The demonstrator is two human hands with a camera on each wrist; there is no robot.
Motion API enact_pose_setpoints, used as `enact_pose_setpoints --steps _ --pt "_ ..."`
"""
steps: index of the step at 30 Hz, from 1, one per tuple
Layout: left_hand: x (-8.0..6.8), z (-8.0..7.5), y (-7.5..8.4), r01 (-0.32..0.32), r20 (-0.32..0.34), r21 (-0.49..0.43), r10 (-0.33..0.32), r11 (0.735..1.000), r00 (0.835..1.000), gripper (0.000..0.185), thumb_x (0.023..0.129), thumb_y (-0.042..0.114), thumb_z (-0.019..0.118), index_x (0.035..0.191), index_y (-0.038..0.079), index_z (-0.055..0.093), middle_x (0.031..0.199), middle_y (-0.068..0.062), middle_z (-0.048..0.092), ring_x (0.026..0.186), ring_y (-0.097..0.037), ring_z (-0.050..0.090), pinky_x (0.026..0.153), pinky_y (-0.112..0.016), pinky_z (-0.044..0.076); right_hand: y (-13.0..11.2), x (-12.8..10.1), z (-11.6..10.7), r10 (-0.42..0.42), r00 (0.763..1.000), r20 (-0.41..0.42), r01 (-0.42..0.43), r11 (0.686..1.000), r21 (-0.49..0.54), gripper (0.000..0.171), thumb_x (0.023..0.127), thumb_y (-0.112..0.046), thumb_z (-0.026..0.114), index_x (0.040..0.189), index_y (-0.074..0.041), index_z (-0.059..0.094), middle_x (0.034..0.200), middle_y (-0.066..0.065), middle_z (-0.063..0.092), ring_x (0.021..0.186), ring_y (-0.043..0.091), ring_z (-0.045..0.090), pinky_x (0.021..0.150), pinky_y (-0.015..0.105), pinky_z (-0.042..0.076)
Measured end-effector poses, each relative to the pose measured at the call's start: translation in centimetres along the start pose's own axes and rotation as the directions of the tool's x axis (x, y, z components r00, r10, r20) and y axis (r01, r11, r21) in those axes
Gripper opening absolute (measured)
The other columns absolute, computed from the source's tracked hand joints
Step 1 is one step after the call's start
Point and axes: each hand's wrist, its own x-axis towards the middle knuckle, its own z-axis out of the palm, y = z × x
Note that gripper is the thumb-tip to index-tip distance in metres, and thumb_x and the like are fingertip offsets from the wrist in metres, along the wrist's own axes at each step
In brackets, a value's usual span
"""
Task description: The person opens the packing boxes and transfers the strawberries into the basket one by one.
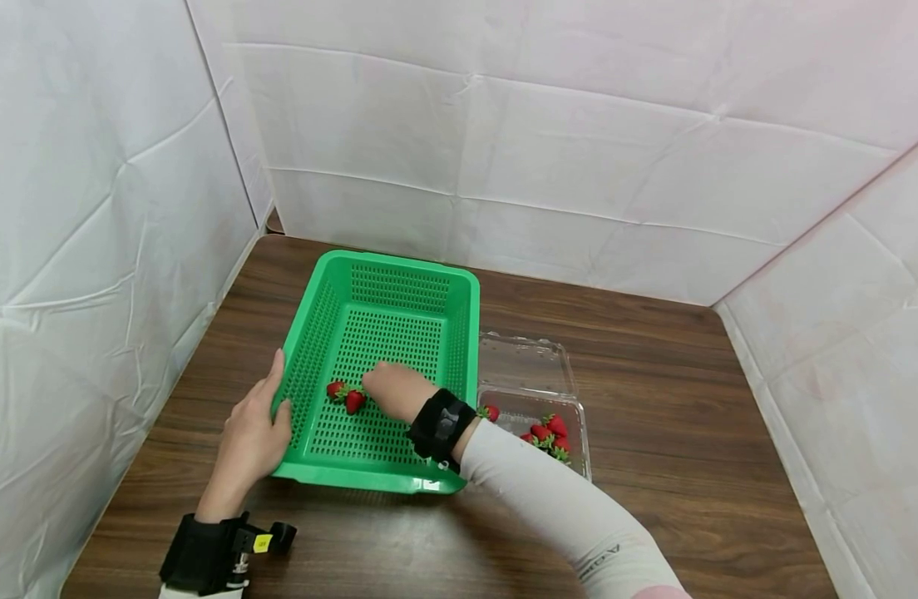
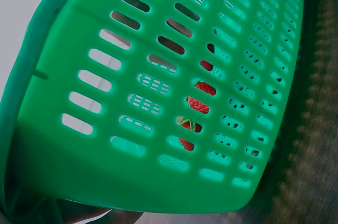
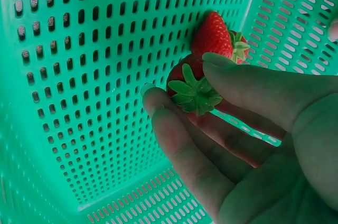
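Observation:
My right hand (image 1: pixel 401 391) reaches down into a green plastic basket (image 1: pixel 470 333) with slotted walls. In the right wrist view its thumb and fingers pinch a strawberry (image 3: pixel 185 71), green leaves toward the palm; the hand hides this berry in the head view. Beside it on the basket floor lie two more strawberries (image 1: pixel 354 402), which also show as red through the slots in the left wrist view. My left hand (image 1: pixel 251 437) holds the basket's left rim, its thumb over the edge and other fingers partly hidden.
To the basket's right stands a clear plastic clamshell box (image 1: pixel 586 453), its lid (image 1: pixel 526 363) folded back. Several strawberries (image 1: pixel 555 424) lie in it, partly behind my right forearm. White sheeting (image 1: pixel 579 150) walls the wooden table (image 1: pixel 653 399) at the back and sides.

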Motion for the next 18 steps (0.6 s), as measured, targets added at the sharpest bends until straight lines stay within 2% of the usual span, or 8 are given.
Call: enact_pose_setpoints --steps 7,12,18 --pt "0.0 0.0 0.0 0.005 0.005 -0.004 -0.005 1.0 1.0 0.069 0.098 0.004 0.044 0.157 0.015 0.008 0.147 -0.034 0.036 0.12 -0.056 0.048 0.088 -0.067 0.043 -0.1 0.4 0.7 -0.003 1.0 -0.008 0.002 0.999 -0.037 0.016 0.096 -0.002 0.055 0.096 -0.011 0.069 0.095 0.004 0.069 0.074 0.011 0.058 0.059 0.022 0.037" --pt "0.0 0.0 -0.1 0.008 0.01 -0.004 -0.008 1.0 1.0 0.069 0.099 0.004 0.044 0.157 0.016 0.007 0.147 -0.034 0.035 0.121 -0.056 0.047 0.089 -0.067 0.042 -0.2 0.7 1.3 -0.014 1.0 -0.01 0.014 0.998 -0.056 0.015 0.096 -0.003 0.056 0.097 -0.011 0.069 0.094 0.004 0.069 0.077 0.012 0.062 0.061 0.021 0.041" --pt "0.0 0.0 -0.1 0.005 0.008 -0.006 -0.005 1.0 1.0 0.07 0.099 0.004 0.044 0.157 0.015 0.007 0.147 -0.034 0.035 0.12 -0.056 0.047 0.088 -0.067 0.043 -0.2 0.7 1.8 0.005 1.0 0.008 -0.004 1.0 -0.017 0.014 0.096 -0.003 0.056 0.097 -0.011 0.068 0.095 0.004 0.068 0.077 0.012 0.061 0.062 0.023 0.043"
